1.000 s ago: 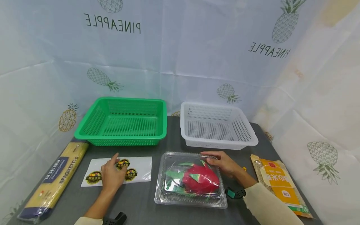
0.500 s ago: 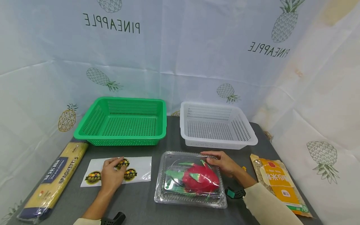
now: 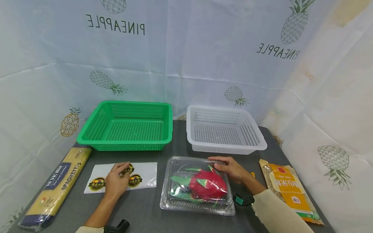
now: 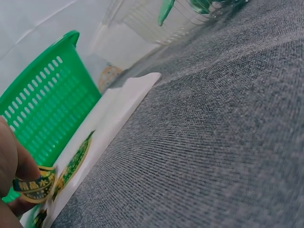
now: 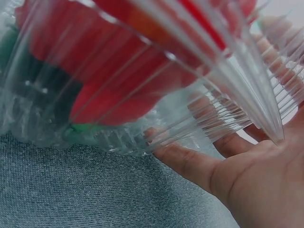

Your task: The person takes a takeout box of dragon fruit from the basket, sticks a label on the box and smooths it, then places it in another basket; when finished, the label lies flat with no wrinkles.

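Observation:
On a white sheet (image 3: 150, 174) of round black-and-yellow stickers, my left hand (image 3: 115, 183) pinches one sticker (image 4: 39, 184) between thumb and finger. That sticker stands up from the sheet in the left wrist view. Another sticker (image 3: 135, 180) lies flat just right of the hand, and one more is at its left. My right hand (image 3: 233, 169) grips the far right corner of a clear plastic clamshell box (image 3: 165, 197), its thumb against the side and the other fingers seen through the plastic. Inside the closed box lies a red dragon fruit (image 3: 210, 187) with green tips.
A green basket (image 3: 128, 142) and a white basket (image 3: 224, 147) stand at the back of the grey table. A spaghetti pack (image 3: 59, 181) lies along the left edge. At the right edge lies an orange-labelled food bag (image 3: 291, 189). A printed curtain (image 3: 189, 58) hangs behind.
My left index finger, raised a second ago, has come down to the sheet, and the fingers now pinch the sticker. The right hand and the box have stayed in place.

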`<state>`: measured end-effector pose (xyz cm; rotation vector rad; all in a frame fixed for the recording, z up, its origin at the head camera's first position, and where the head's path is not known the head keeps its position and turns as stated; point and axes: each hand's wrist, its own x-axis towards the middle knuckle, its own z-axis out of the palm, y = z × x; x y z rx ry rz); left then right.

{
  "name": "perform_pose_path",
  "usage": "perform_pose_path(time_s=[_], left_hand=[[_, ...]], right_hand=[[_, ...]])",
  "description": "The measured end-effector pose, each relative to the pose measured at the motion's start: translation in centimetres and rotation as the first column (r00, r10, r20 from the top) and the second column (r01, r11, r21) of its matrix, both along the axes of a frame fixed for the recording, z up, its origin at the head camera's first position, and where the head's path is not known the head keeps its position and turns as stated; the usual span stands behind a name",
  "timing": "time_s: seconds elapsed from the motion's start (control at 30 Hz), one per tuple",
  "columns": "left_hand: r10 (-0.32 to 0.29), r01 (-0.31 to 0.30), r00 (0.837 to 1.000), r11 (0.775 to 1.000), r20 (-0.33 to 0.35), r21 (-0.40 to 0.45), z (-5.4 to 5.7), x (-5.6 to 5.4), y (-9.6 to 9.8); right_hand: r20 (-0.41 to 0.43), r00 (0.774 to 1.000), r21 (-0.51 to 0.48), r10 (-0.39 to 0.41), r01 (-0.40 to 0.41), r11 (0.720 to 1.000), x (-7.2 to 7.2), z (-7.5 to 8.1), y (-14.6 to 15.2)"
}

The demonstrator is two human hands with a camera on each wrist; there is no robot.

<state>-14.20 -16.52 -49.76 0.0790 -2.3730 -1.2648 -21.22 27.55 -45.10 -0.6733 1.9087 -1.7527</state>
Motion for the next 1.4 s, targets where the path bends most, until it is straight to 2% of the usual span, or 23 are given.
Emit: perform_pose_path(time_s=[0.2,0.4,0.63,0.87,1.1,1.4], left_hand=[[0.001,-0.001,1.000,1.000,0.019,0.008,0.1,0.1,-0.2],[-0.030,0.030,1.000,0.998,0.001,0.059,0.1,0.2,-0.4],[-0.024,0.026,0.999,0.998,-0.028,0.063,0.2,0.2,-0.6],[-0.037,0.042,0.994,0.998,-0.106,0.042,1.7,0.4,-0.1],[-0.135,0.147,0.970,0.988,-0.203,0.048,3.6,0.5,1.1],[-0.227,0.248,0.949,0.966,-0.220,0.072,5.4,0.7,2.6]], right_hand=[[0.024,1.000,-0.026,0.013,-0.012,1.000,-0.1,0.0,0.0],[0.012,1.000,-0.021,0.013,-0.013,1.000,0.0,-0.2,0.0],[0.025,0.999,-0.034,0.025,-0.024,0.999,-0.1,-0.2,0.0],[0.021,1.000,-0.031,0.020,-0.019,0.999,0.0,-0.1,0.0],[0.026,0.999,-0.045,0.024,-0.023,0.999,0.1,0.0,0.1],[0.025,0.999,-0.058,0.042,-0.040,0.997,-0.1,-0.4,0.2]])
